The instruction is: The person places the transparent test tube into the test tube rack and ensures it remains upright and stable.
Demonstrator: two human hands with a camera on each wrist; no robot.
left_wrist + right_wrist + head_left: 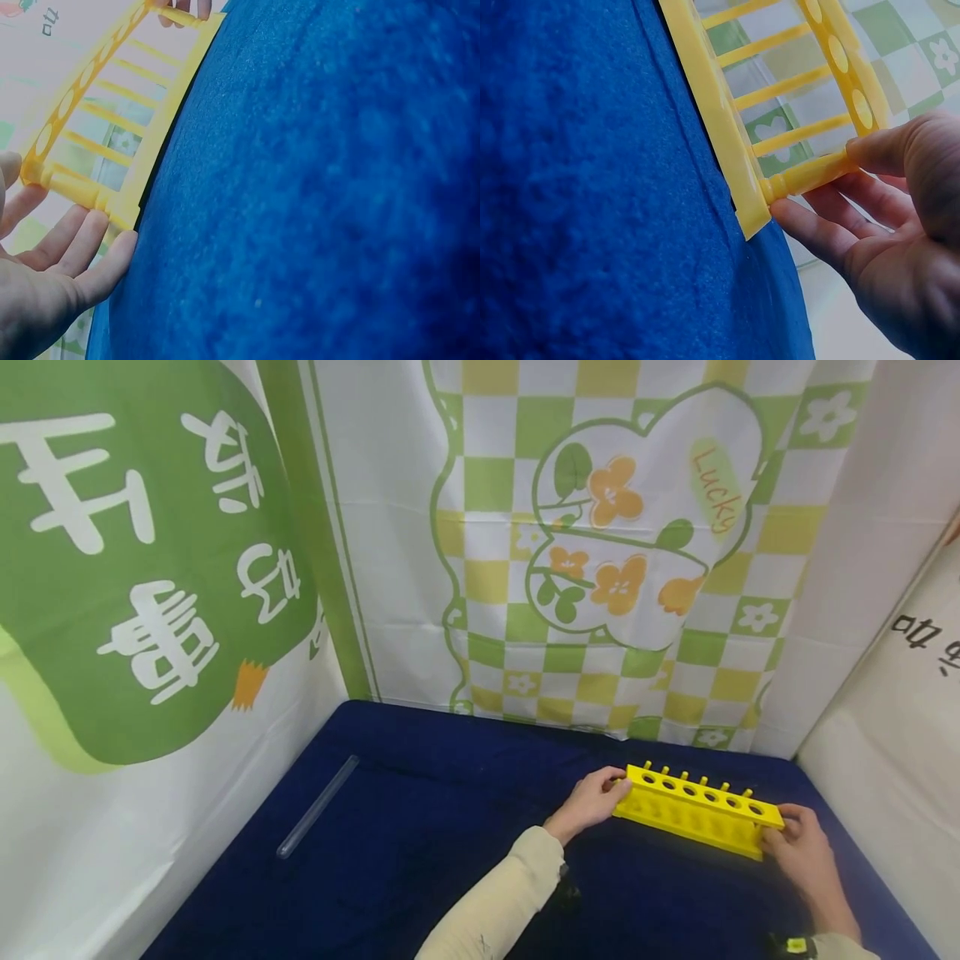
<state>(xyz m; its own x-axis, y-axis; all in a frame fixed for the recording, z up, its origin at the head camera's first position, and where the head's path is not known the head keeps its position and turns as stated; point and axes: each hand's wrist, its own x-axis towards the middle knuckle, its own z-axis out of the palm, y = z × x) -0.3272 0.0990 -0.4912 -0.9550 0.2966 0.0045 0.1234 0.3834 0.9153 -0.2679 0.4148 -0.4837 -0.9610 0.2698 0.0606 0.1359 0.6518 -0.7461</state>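
Printed cloth walls, green with white characters on the left (172, 610) and checked with flowers at the back (487, 577), enclose a desk (465, 860) covered in dark blue. At the left, a see-through tube (318, 806) lies flat and slantwise, well apart from the hands, its rounded end towards the wearer; lying down, it probably needs no support. Further right, the left hand (588, 803) grips the near end of a yellow rack (697, 814), thumb at the top plate, fingers against the end post. The rack sits on the desk's right half, upright, its six holes facing up; whether its base fully touches the cloth I cannot tell. At the far end, the right hand (806, 852) pinches the other post between thumb and fingers. Holding both ends likely keeps the long frame level and leaves the holes uncovered.
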